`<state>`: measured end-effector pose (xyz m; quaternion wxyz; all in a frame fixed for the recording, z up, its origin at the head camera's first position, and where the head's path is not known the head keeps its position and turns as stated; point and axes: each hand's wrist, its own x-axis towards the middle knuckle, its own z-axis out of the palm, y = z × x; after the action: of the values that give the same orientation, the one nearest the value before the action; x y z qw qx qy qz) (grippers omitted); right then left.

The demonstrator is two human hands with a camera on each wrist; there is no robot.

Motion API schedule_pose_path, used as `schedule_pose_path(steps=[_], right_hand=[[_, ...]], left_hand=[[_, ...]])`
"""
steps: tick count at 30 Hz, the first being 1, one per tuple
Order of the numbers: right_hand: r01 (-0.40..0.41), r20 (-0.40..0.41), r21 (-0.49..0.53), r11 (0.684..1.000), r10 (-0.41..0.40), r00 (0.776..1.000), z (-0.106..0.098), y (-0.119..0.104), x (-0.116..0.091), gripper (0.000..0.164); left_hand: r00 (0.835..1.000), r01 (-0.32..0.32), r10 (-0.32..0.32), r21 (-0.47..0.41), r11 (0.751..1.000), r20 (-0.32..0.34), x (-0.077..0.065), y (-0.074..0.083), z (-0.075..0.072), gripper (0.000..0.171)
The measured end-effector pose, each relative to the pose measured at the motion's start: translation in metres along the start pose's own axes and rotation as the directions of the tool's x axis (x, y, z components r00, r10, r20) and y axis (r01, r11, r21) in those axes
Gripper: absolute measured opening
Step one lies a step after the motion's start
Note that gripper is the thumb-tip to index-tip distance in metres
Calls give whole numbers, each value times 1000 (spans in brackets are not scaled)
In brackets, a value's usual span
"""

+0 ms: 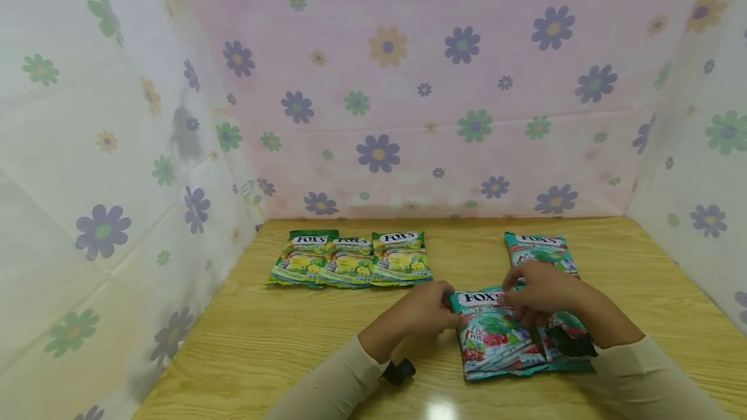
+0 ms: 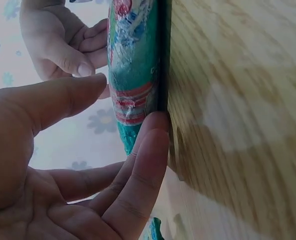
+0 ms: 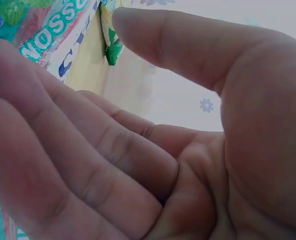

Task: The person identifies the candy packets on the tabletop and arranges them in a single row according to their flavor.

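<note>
A teal FOX'S mint candy bag [image 1: 493,336] lies flat near the front of the table. My left hand [image 1: 428,310] pinches its left edge; in the left wrist view the thumb is at the printed face and the fingertips [image 2: 155,135] are at the underside. My right hand [image 1: 543,293] is over this bag's right side, its fingers loosely bent and its thumb apart in the right wrist view, with nothing gripped. Beside it, another teal bag [image 1: 569,329] is partly hidden by the right hand and wrist. Behind that hand lies a third teal bag [image 1: 539,248].
Several green and yellow FOX'S spring tea bags [image 1: 403,258] lie in a row, some overlapping, at the back left of the wooden table [image 1: 262,349]. Flower-printed cloth [image 1: 408,96] stands behind and on both sides. A black wrist strap [image 1: 399,372] shows by the left sleeve.
</note>
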<state>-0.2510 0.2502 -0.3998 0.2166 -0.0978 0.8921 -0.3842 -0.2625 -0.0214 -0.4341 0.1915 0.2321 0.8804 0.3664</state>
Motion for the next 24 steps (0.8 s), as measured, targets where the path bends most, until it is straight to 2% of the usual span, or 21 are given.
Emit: schedule_pose_path(steps=[2,7,13,16,19,24], right_hand=[[14,10,17,1000,-14,1000,0,0,1,39],[66,36,61,996,-68,997,1,2,5,40],[112,50,101,989,-117,992,3,4,7,44],[113,44,69,991,-117,992,3,3,5,47],[107,44,0,994,-106,993,3,4,4,52],[84,90,3,996,-84,992,6,4,4,58]], left_hand=[[1000,-10,11,25,1000,-11,2,-2,-1,49],[1000,16,-16,3,1000,-17,4,-7,-8,59],[999,39,-39,-33,999,-21,3,-12,-15,61],[999,31,-30,-53,998,12,2,-14,-17,76],[998,4,1,-66,998,64,0,-14,-19,83],[995,-10,17,-82,997,94,-2,-13,-19,79]])
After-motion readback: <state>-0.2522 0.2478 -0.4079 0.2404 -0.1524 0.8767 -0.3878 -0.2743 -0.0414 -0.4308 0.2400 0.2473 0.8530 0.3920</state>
